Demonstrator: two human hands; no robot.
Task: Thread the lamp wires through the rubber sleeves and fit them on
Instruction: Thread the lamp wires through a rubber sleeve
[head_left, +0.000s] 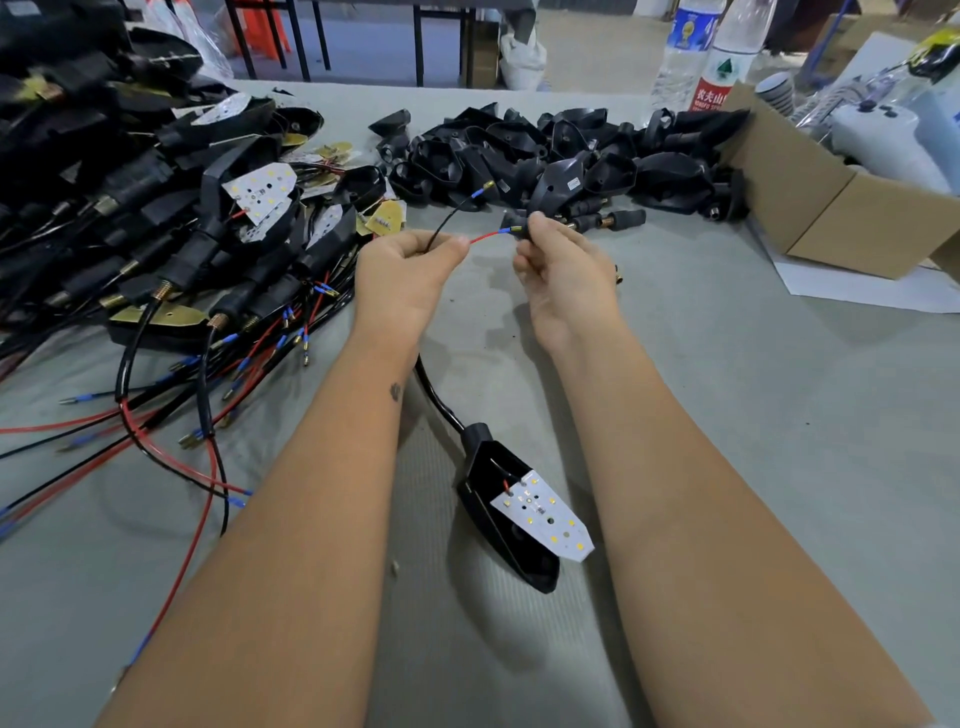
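My left hand (402, 270) pinches a red wire (485, 237) and a black wire (447, 221) that rise from under my wrist. The red wire's blue-and-brass tip meets a black rubber sleeve (525, 228) gripped in my right hand (561, 270). The black wire arcs up free, its tip in the air. The wires' black cable runs down to a lamp housing (506, 514) with a white LED board (545, 519), lying on the table between my forearms.
A heap of wired lamps (171, 218) with loose red and black wires fills the left. A pile of black housings and sleeves (561, 156) lies behind my hands. A cardboard box (810, 208) and water bottles (701, 52) stand at the right back.
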